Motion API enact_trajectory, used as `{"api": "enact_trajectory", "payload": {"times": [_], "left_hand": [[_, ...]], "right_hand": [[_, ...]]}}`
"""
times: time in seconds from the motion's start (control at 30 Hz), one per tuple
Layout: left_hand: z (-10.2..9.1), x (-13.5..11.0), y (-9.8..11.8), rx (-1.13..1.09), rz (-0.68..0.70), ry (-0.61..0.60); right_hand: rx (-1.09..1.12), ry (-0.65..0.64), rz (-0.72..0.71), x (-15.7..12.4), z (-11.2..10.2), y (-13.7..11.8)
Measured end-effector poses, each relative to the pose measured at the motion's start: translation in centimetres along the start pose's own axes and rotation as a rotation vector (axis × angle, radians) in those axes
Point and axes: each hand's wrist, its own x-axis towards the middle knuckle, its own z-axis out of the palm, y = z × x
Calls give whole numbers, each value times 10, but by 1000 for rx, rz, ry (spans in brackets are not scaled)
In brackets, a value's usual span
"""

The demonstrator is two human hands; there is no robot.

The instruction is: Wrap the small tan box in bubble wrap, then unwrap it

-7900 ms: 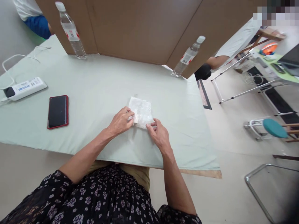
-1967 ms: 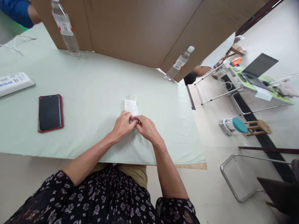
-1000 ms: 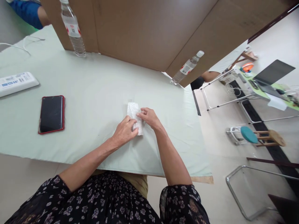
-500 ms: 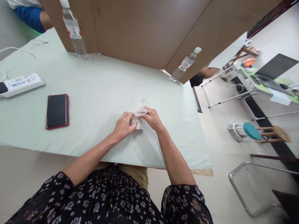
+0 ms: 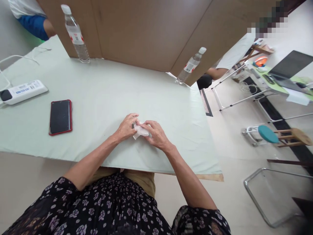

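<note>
A small folded wad of clear bubble wrap (image 5: 140, 131) lies on the pale green table cover (image 5: 105, 94), near the front edge. My left hand (image 5: 126, 126) presses its left end with curled fingers. My right hand (image 5: 156, 133) covers its right side, fingers bent over it. Only a little of the wrap shows between the two hands.
A red-cased phone (image 5: 60, 117) and a white power strip (image 5: 23, 92) lie to the left. Two water bottles (image 5: 74, 33) (image 5: 190, 66) stand by the brown cardboard screen (image 5: 146, 29). Other people sit behind the screen. A stool (image 5: 269, 134) and metal frames stand on the right.
The bubble wrap went from a broad sheet to a narrow strip, then was folded toward me into a small wad. Both hands have closed in over it.
</note>
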Motion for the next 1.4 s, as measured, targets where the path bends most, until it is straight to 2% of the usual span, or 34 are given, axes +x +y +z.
{"api": "enact_trajectory", "payload": {"times": [0.1,0.2,0.27,0.33,0.4,0.63,0.77,0.9,1.13,1.27,1.4], "left_hand": [[-5,4,-4,-36,-1,-20],[-16,8,-7,-119,18,-131],[-22,8,-8,-175,9,-211],[-22,7,-9,-265,-56,-258],[-20,6,-10,-397,-132,-273],[-20,10,-6,-684,-243,-201],[-25,10,-3,-750,-254,-237],[-28,7,-4,-748,-271,-286],[-30,5,-1,-779,-322,-318],[-30,6,1,-792,-333,-295],[-29,8,-3,-775,-296,-304]], "right_hand": [[16,99,48,6,8,4],[261,150,190,17,10,11],[482,110,358,23,8,13],[662,54,510,27,6,13],[762,32,585,29,4,11],[902,13,554,25,9,3],[884,13,620,22,15,-4],[846,2,586,21,16,-8],[760,190,576,24,27,-9],[708,295,584,27,33,-15],[647,299,613,29,31,-20]]}}
